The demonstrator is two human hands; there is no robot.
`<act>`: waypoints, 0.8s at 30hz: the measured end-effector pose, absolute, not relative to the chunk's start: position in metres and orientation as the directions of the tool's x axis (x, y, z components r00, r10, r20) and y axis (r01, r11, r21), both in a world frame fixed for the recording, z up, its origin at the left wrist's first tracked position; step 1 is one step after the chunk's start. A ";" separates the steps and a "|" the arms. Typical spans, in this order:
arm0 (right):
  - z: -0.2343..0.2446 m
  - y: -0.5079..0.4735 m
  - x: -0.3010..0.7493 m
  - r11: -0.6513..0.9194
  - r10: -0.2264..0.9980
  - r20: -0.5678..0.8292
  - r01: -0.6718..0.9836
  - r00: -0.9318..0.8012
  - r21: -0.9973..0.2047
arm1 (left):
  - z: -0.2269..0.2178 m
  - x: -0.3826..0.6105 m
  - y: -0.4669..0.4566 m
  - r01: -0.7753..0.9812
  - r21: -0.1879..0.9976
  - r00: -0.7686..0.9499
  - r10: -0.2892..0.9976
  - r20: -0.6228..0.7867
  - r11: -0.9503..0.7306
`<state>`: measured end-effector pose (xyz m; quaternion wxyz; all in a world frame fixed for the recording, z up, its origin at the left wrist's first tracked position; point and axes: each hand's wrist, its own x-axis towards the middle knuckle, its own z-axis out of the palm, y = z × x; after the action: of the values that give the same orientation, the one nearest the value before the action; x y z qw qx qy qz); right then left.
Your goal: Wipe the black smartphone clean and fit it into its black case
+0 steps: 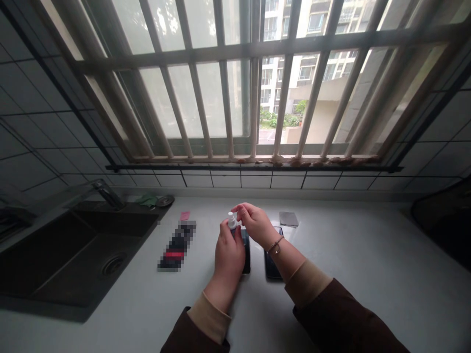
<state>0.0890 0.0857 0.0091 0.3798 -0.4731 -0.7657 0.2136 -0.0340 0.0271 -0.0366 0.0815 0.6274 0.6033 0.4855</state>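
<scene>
Over the pale table (349, 235) below a barred window (253, 49), the left fingers (225, 230) wrap closed around a small white bottle (231, 220), and the right fingers (241, 211) pinch narrowly at its white top. The bottle is held up just above a dark phone (246, 252) partly under the left hand (228, 255). A second dark phone (273, 262) lies just beside it, and a grey square pad (289, 219) sits beyond. Whether the bottle's top is on or coming off, and what has been done to the phones, cannot be told. Farther left lie a blurred package (177, 245) and a pink slip (184, 215), near a dark sink (81, 250) and its faucet (108, 193).
</scene>
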 end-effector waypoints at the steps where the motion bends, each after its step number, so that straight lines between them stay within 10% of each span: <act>1: 0.004 0.090 0.090 0.432 0.900 0.365 0.588 -0.238 -0.683 | -0.034 -0.033 0.026 0.666 0.700 -0.210 0.836 0.507 -0.257; 14: -0.034 0.116 0.091 0.324 0.946 0.157 0.784 -0.285 -0.529 | -0.024 -0.029 0.015 0.647 0.696 -0.101 0.870 0.483 -0.311; 24: -0.010 0.093 0.132 0.238 0.956 0.293 0.544 0.015 -0.805 | -0.020 -0.029 0.014 0.675 0.675 0.020 0.921 0.388 -0.299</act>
<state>0.1316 0.0934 -0.0102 0.4292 -0.5686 -0.6595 0.2399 -0.0289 0.0143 -0.0201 0.1529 0.6974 0.5721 0.4036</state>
